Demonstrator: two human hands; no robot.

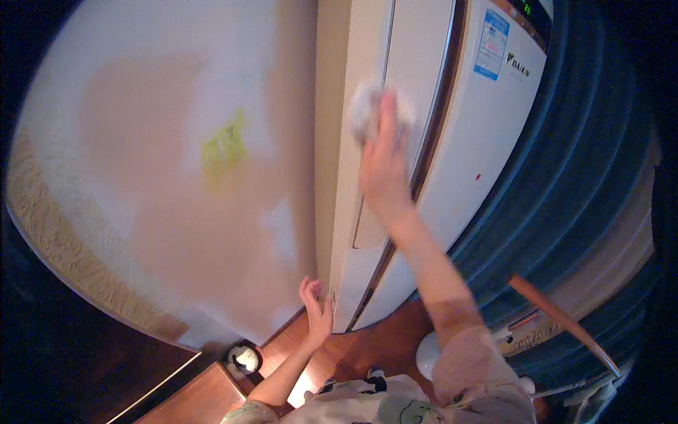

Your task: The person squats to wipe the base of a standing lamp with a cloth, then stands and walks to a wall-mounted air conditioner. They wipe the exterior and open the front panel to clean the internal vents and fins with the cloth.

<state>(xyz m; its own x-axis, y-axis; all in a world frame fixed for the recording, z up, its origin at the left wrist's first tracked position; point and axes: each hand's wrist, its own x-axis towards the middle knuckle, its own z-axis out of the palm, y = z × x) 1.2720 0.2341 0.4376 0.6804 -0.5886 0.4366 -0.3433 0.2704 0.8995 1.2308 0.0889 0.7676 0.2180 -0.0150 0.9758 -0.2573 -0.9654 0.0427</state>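
A tall white Daikin floor-standing air conditioner (498,116) stands in front of me, with a long beige panel (418,37) along its left part. My right hand (385,169) reaches up and presses a blurred whitish cloth or pad (365,108) against that panel. Motion blur hides the cloth's exact shape. Lower down, my left hand (319,312) is beside the unit's lower left edge, its fingers loosely curled and apart. Nothing shows in it, and I cannot tell whether it touches the casing.
On the left is a patchy wall (175,228) with a yellow-green mark (225,151). Dark pleated curtains (577,138) hang at the right, near a slanted wooden stick (564,315). A wooden furniture top (196,400) and a round white-topped object (244,359) are at lower left, above a wood floor (371,347).
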